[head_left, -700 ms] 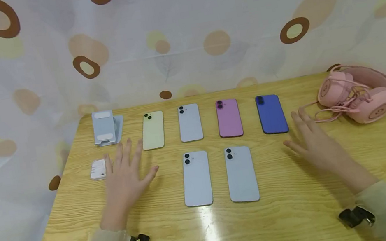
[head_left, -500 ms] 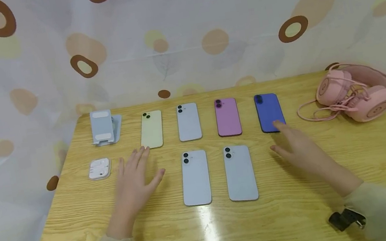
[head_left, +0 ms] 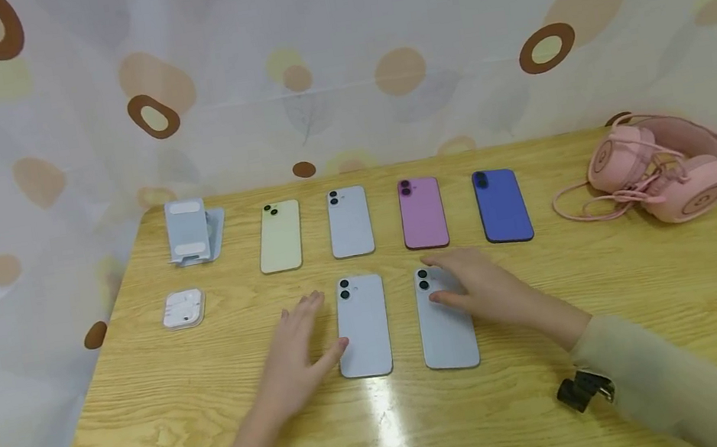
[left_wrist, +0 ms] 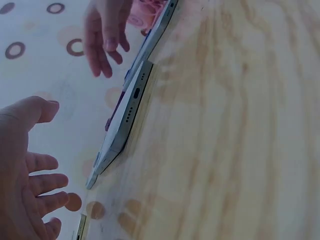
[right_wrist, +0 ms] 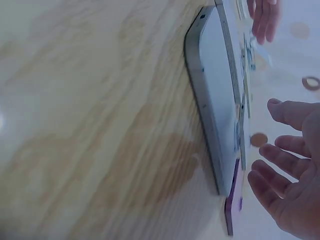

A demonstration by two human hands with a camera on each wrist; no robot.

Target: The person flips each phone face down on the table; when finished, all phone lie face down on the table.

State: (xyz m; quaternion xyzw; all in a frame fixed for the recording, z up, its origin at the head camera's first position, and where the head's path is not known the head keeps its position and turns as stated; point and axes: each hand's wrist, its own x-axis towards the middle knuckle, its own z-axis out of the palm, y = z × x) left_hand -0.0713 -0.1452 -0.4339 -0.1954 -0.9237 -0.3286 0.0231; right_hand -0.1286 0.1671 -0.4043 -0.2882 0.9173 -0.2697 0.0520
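Observation:
Two pale smartphones lie face down in the front row, camera lenses at their far left corners. My left hand (head_left: 295,360) is just left of the front left phone (head_left: 364,331), its fingers spread and its thumb tip over the phone's edge. Above the front right phone (head_left: 448,337) hovers my right hand (head_left: 482,286), thumb and fingers apart, covering part of its upper right side. The right wrist view shows that hand's loosely bent fingers (right_wrist: 280,177) holding nothing, with a gap to the phone (right_wrist: 215,90). Nothing is in the left hand (left_wrist: 25,170) either.
Behind lie a yellow phone (head_left: 280,237), a pale blue phone (head_left: 350,222), a pink phone (head_left: 423,214) and a blue phone (head_left: 503,206). A phone stand (head_left: 189,229) and boxed wired earphones (head_left: 184,310) are left; pink headphones (head_left: 694,185) are right.
Both hands have moved inward and nearer the front phones. The right hand has come left from beside the blue phone; the left hand has come right, away from the earphones. The phones have not moved.

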